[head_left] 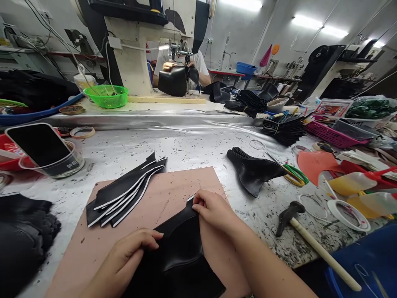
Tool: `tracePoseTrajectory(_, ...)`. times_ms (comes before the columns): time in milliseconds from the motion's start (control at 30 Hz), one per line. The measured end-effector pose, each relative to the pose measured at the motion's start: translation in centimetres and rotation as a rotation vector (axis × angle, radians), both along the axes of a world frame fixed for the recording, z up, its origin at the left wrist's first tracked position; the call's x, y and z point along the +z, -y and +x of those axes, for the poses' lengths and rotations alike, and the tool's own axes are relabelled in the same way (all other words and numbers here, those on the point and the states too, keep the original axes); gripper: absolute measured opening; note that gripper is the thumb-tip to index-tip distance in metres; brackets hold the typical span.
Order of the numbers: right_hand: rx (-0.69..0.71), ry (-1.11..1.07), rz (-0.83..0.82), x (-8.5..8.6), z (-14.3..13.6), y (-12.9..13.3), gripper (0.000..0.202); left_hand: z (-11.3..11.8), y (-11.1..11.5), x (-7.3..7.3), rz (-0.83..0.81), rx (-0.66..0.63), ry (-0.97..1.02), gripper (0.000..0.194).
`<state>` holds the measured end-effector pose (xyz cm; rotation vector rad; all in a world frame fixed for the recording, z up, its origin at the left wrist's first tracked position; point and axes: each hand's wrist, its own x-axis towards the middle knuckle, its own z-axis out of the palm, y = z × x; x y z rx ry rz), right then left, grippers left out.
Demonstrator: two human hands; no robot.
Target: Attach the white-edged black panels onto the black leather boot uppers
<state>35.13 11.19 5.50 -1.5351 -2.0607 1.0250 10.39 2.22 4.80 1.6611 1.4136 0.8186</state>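
Note:
A large black leather piece (182, 244) lies over the pinkish-brown board (204, 178) at the bottom centre. My right hand (212, 207) pinches its narrow top corner, where a short white edge shows. At the piece's left edge, my left hand (133, 248) has its fingers bent round the leather, thumb below. Several black strips with white edges (127, 190) lie fanned out on the board's upper left. To the right of the board sits a bundle of black pieces (257, 167).
A hammer (322, 248), green-handled scissors (294, 176) and glue bottles (353, 183) are at right. A phone (39, 145) rests on a plastic tub at left, above dark stacked pieces (25, 240). Across the table, a person works at a sewing machine (133, 58).

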Motion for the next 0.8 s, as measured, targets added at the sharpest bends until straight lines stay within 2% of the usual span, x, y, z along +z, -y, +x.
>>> tracePoseTrajectory(100,-0.005,-0.017,-0.002,0.0,0.1,0.1,0.009,-0.6,-0.3,0.0,-0.083,0.031,0.143,0.017)
tracePoseTrajectory(200,-0.013,-0.040,-0.004,-0.2,0.1,0.2,0.009,-1.0,-0.8,0.5,-0.179,0.199,0.375,0.015)
tracePoseTrajectory(300,-0.018,-0.079,0.013,-0.7,0.2,0.2,0.008,-1.5,-1.1,1.1,-0.155,0.317,0.485,0.020)
tracePoseTrajectory(400,-0.031,-0.149,0.055,-0.5,0.5,0.9,0.009,-2.5,-0.6,1.7,-0.088,0.381,0.419,0.020)
tracePoseTrajectory(467,-0.067,-0.211,0.121,0.5,0.9,2.1,0.011,-3.5,0.3,2.0,-0.051,0.402,0.310,0.018)
tracePoseTrajectory(533,-0.071,-0.244,0.220,2.0,1.1,3.9,0.014,-4.6,1.4,2.3,-0.020,0.362,0.160,0.018)
tracePoseTrajectory(600,0.030,-0.214,0.349,3.6,0.7,6.1,0.011,-5.6,2.7,2.3,0.010,0.248,-0.008,0.017)
tracePoseTrajectory(667,0.253,-0.139,0.525,4.5,-0.7,8.4,0.006,-6.1,3.7,2.0,0.053,0.120,-0.164,0.017)
tracePoseTrajectory(733,0.485,-0.053,0.745,4.2,-3.3,10.6,0.006,-6.4,4.5,1.3,0.117,0.042,-0.290,0.022)
tracePoseTrajectory(800,0.609,0.026,0.944,2.7,-6.5,12.2,0.021,-6.5,4.8,0.5,0.197,0.016,-0.380,0.025)
